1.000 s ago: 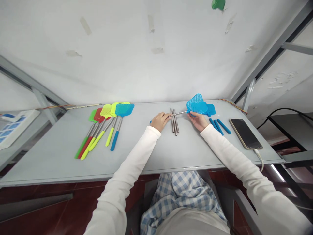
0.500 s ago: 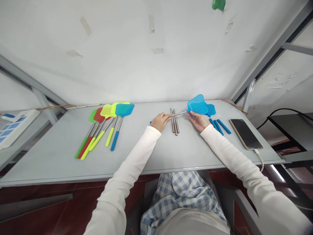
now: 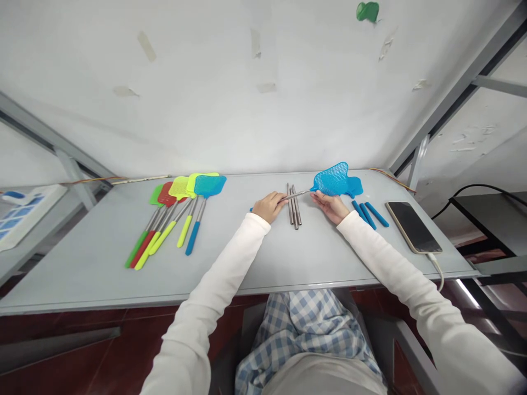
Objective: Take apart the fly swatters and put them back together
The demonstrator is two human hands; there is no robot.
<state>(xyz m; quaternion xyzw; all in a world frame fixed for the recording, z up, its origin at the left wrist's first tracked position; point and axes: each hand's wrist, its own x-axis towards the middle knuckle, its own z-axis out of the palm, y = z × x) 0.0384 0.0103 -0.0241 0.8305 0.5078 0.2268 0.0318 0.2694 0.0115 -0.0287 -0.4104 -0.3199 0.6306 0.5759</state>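
Both my hands hold one blue fly swatter (image 3: pixel 331 178) crosswise above the table. My left hand (image 3: pixel 268 207) is closed around its metal rod, and a bit of blue handle pokes out past that hand on the left. At the neck of the mesh head, the fingers of my right hand (image 3: pixel 330 206) pinch the swatter. Under the rod lie several loose metal tubes (image 3: pixel 295 208). Another blue swatter head (image 3: pixel 354 186) rests behind the held one, partly hidden. Beside my right wrist lie three blue handles (image 3: pixel 364 214).
Several swatters in green, red, yellow and blue (image 3: pixel 193 238) lie fanned out on the left of the grey table (image 3: pixel 102 247). A phone (image 3: pixel 414 226) with a white cable (image 3: pixel 436 265) is at the right. Behind the table rises a white wall (image 3: pixel 197 120).
The rod between my hands looks shorter, and my right hand has shifted slightly left with the swatter head. A little more blue handle shows past my left hand.
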